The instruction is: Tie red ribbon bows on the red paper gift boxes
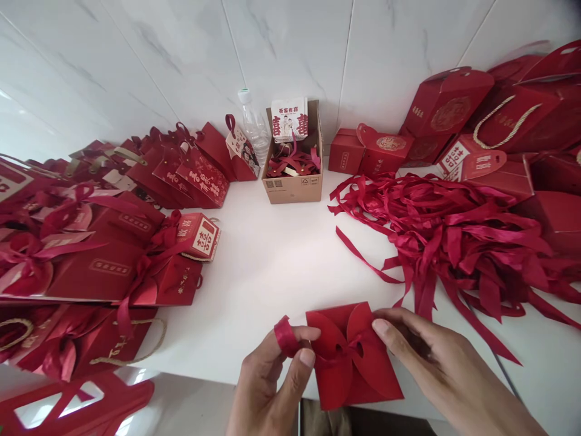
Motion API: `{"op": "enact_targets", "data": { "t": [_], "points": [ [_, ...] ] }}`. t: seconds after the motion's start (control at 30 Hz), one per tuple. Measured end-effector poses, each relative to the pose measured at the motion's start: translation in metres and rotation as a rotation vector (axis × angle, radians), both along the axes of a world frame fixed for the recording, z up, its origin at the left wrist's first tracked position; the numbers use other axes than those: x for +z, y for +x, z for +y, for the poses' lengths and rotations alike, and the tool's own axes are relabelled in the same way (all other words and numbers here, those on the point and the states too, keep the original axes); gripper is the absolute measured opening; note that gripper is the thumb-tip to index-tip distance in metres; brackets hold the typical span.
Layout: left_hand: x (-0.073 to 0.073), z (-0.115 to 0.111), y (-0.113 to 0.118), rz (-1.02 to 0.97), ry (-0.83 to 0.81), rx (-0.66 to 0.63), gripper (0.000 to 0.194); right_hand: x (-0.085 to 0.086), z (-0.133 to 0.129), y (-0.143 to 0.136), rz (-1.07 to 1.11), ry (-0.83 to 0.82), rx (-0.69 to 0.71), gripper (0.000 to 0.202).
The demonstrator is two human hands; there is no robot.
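A red gift box (333, 378) with petal-shaped flaps folded over its top lies at the table's front edge, turned slightly. Red ribbon (352, 346) passes through the holes where the flaps meet. At the box's left side is my left hand (276, 375), with a loop of the red ribbon (285, 336) round its index finger and the thumb bent in close to it. My right hand (436, 357) grips the upper right corner of the box, thumb on top and fingers partly hidden behind it.
Loose red ribbons (454, 236) lie heaped on the right. Red boxes (449, 103) are stacked behind them, and finished bow-tied boxes (91, 260) crowd the left. By the wall stand a cardboard box (293, 189) and a plastic bottle (254, 124). A red stool (131, 396) is below left.
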State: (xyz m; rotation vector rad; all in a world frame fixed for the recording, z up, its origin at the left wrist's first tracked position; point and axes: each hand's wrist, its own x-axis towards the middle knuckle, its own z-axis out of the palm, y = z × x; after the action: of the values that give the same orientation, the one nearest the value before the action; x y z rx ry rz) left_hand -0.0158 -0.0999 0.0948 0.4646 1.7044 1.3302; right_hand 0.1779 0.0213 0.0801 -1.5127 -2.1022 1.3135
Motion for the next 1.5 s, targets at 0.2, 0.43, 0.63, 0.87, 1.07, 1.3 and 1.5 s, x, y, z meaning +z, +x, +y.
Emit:
{"op": "enact_targets", "data": {
  "t": [0.2,0.43,0.63,0.87,1.07,1.3,1.5],
  "points": [
    [0.011,0.012,-0.015,0.107,0.024,-0.125,0.043,0.012,-0.006,-0.013,0.123,0.083,-0.163,0.041],
    [0.004,0.009,-0.029,0.158,-0.068,-0.263,0.051,0.011,-0.013,-0.006,0.017,0.083,-0.107,0.040],
    [0.007,0.008,-0.022,0.220,-0.081,-0.112,0.043,0.015,-0.012,-0.003,0.040,0.112,-0.089,0.041],
    [0.010,0.008,-0.023,0.249,-0.064,-0.045,0.044,0.014,-0.007,0.001,0.068,0.171,-0.067,0.036],
    [0.000,-0.004,-0.038,0.478,-0.149,-0.017,0.044,0.002,-0.002,0.013,0.077,0.230,0.022,0.028],
    [0.005,-0.005,-0.019,0.503,-0.015,-0.252,0.024,0.005,-0.005,0.009,0.017,0.248,0.014,0.036],
    [0.003,-0.003,-0.022,0.490,0.084,-0.169,0.018,0.004,-0.002,0.015,0.064,0.219,0.086,0.029]
  ]
}}
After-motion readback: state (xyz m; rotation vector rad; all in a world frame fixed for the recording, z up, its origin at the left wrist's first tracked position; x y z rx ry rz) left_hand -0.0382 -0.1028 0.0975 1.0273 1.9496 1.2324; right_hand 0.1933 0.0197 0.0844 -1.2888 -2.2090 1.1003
